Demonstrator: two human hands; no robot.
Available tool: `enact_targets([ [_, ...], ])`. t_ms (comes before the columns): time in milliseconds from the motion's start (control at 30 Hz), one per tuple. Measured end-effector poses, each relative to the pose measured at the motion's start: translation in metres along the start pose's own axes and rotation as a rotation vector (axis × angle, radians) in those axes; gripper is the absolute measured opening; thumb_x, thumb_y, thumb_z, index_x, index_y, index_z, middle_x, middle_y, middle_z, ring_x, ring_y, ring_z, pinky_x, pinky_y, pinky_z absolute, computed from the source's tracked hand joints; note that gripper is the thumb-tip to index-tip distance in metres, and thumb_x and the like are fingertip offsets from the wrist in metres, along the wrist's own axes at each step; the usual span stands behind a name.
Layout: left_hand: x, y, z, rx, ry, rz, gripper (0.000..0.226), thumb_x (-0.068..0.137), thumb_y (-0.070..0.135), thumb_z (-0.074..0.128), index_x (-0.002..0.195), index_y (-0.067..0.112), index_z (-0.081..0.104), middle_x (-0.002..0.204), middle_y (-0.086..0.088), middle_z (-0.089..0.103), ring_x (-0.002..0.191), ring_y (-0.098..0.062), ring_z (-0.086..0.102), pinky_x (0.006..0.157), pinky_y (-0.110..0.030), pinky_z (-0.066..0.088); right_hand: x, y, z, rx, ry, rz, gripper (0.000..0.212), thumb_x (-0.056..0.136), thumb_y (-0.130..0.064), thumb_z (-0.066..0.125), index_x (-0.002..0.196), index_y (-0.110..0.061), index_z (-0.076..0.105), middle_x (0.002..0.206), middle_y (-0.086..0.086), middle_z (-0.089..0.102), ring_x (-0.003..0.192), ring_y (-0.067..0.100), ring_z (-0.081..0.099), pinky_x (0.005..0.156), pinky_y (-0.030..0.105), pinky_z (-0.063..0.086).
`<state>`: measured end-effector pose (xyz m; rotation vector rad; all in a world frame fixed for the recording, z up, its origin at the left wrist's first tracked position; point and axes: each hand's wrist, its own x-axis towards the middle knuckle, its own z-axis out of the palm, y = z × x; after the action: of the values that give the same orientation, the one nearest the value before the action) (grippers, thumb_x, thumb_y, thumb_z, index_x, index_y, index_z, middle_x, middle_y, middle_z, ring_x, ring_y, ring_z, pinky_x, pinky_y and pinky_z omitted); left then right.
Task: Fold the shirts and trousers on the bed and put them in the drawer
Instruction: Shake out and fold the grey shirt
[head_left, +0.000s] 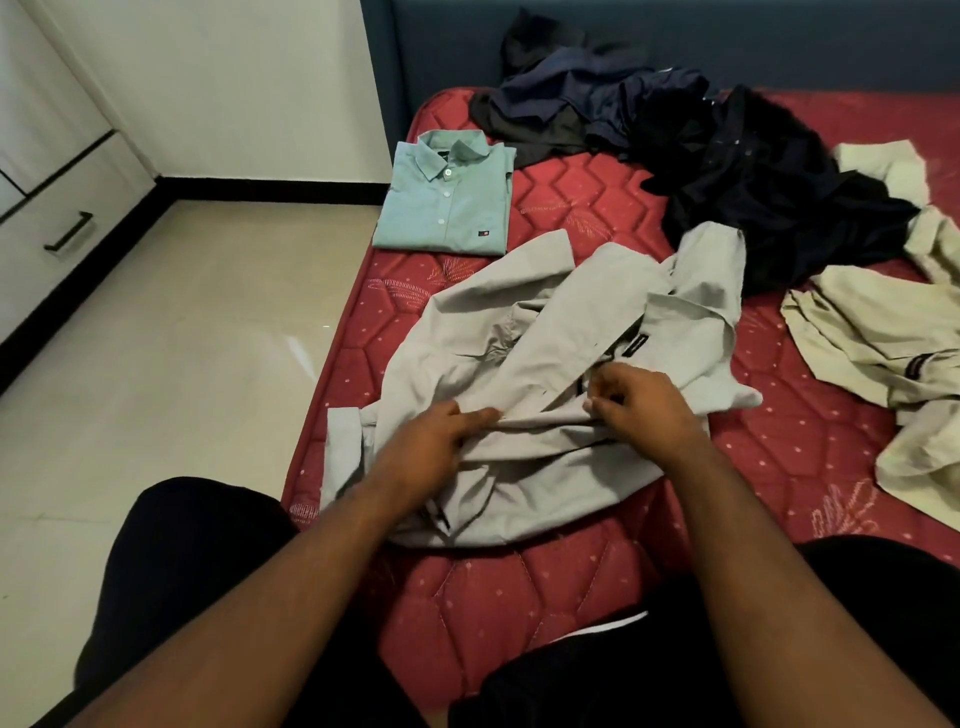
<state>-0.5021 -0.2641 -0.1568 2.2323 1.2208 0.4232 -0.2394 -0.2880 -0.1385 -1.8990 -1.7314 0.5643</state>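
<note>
Grey shirt (524, 374) is the one being worked on, lying rumpled and half-twisted on the red mattress (613, 208) right in front of the person, one cuffed sleeve sticking out toward the bed's left edge.

Only one view here, the head cam. Biggest risk imo: the fabric is still bunched through the middle, so folding from here would lock in creases or give a lopsided fold. That sleeve near the edge could also slide off if the shirt gets tugged.

Hands: left hand (431, 447) has its fingers curled, gathering a ridge of the cloth. Right hand (639, 405) pinches the fabric near the placket, fingertips tight together.

Green shirt (447, 200) is already folded up by the far left corner. Dark pile (727, 156) and cream clothes (872, 332) are still unfolded, and the drawer (67, 234) looks shut, so plenty left.
</note>
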Motion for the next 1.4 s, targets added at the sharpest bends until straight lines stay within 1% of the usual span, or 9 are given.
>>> enact_targets([
  [167,-0.029,-0.029,-0.010,0.166,0.040,-0.039,0.042,0.093,0.017,0.052,0.130,0.034,0.061,0.089,0.001,0.053,0.084,-0.022,0.060,0.067,-0.028,0.041,-0.007,-0.010,0.026,-0.205,-0.216,-0.130,0.013,0.084,-0.015,0.065,0.094,-0.018,0.074,0.095,0.006,0.070,0.092,0.025,0.063,0.074,0.033,0.044],
  [300,-0.014,-0.008,-0.013,0.126,0.085,-0.187,0.042,0.083,0.035,0.043,0.111,0.025,0.074,0.089,-0.006,0.061,0.089,-0.025,0.062,0.075,-0.031,0.048,-0.005,-0.008,0.033,-0.342,-0.139,-0.188,0.016,0.088,-0.025,0.057,0.097,-0.028,0.070,0.103,0.001,0.063,0.100,0.024,0.058,0.075,0.037,0.049],
  [400,0.009,0.019,-0.012,0.315,0.173,-0.194,0.045,0.085,0.048,0.043,0.088,0.016,0.075,0.091,-0.008,0.062,0.089,-0.028,0.060,0.074,-0.036,0.048,-0.006,-0.007,0.040,-0.356,-0.055,-0.278,0.014,0.082,-0.027,0.061,0.091,-0.028,0.071,0.098,0.000,0.063,0.091,0.029,0.060,0.065,0.037,0.050],
  [533,0.036,0.044,-0.004,0.513,0.149,-0.137,0.031,0.088,0.045,0.057,0.102,0.022,0.072,0.109,-0.004,0.060,0.104,-0.027,0.051,0.084,-0.038,0.041,-0.006,-0.010,0.051,-0.414,0.015,-0.365,0.011,0.075,-0.031,0.069,0.084,-0.028,0.074,0.084,0.002,0.060,0.071,0.030,0.056,0.059,0.037,0.048],
  [700,0.043,0.055,0.008,0.586,0.180,-0.052,0.029,0.085,0.042,0.064,0.108,0.026,0.063,0.115,-0.004,0.047,0.105,-0.026,0.047,0.087,-0.039,0.038,-0.009,-0.007,0.058,-0.458,0.048,-0.380,0.012,0.076,-0.037,0.066,0.083,-0.031,0.074,0.084,-0.001,0.059,0.077,0.026,0.055,0.063,0.035,0.042],
  [833,0.046,0.038,0.006,0.328,0.115,-0.096,0.018,0.090,0.013,0.054,0.104,0.010,0.066,0.106,-0.012,0.052,0.095,-0.033,0.055,0.081,-0.043,0.045,-0.008,-0.008,0.052,-0.312,0.083,-0.396,0.018,0.080,-0.027,0.051,0.083,-0.020,0.068,0.086,0.001,0.063,0.076,0.030,0.060,0.063,0.036,0.046],
  [967,0.046,0.034,0.010,-0.011,0.323,-0.179,0.019,0.083,-0.004,0.052,0.091,0.004,0.066,0.092,-0.013,0.061,0.088,-0.030,0.057,0.074,-0.027,0.039,-0.008,-0.022,0.036,-0.180,0.313,-0.319,0.014,0.085,-0.021,0.053,0.086,-0.014,0.064,0.074,0.004,0.067,0.064,0.031,0.065,0.048,0.036,0.050],
  [1167,0.056,0.058,0.006,-0.507,0.314,-0.439,0.015,0.078,0.023,0.047,0.084,0.022,0.060,0.079,0.002,0.062,0.086,-0.030,0.060,0.077,-0.039,0.047,-0.004,-0.023,0.017,-0.121,0.410,-0.422,0.024,0.087,-0.029,0.051,0.085,-0.014,0.070,0.073,0.002,0.069,0.066,0.023,0.068,0.051,0.035,0.052],
  [1400,0.055,0.069,-0.005,-0.602,0.305,-0.231,0.008,0.083,0.024,0.062,0.083,0.020,0.070,0.074,-0.002,0.067,0.067,-0.011,0.056,0.070,-0.037,0.050,-0.006,-0.030,0.013,0.104,0.433,-0.466,0.024,0.083,-0.027,0.059,0.088,-0.011,0.077,0.082,0.002,0.075,0.071,0.016,0.071,0.059,0.034,0.056],
])
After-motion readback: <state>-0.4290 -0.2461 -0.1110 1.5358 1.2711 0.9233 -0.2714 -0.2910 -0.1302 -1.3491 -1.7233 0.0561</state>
